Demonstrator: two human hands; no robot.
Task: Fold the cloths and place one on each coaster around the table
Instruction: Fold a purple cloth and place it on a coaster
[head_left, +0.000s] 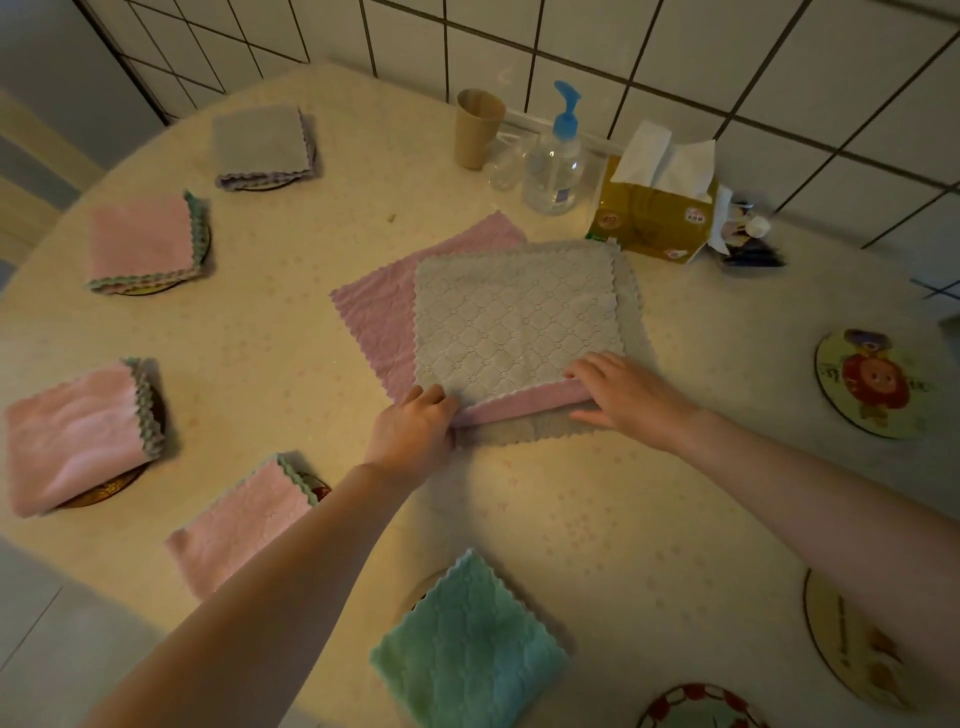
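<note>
A grey quilted cloth (514, 322) lies in the middle of the round table, its near edge turned up to show a pink underside. My left hand (415, 426) pinches the near left corner of that fold. My right hand (618, 389) lies on the near right part, fingers on top and thumb below the folded edge. Under it lies a pink cloth (379, 317) and another grey one. Folded cloths sit on coasters: grey (260, 140), pink (140, 244), pink (72, 431), pink (239, 525), green (467, 644). Bare coasters lie at the right (872, 384), the near right (852, 639) and the near edge (696, 709).
By the tiled wall stand a brown cup (478, 127), a clear pump bottle with a blue top (556, 156), a tissue box (654, 208) and some small packets (748, 239). The table edge curves round at the left and near side.
</note>
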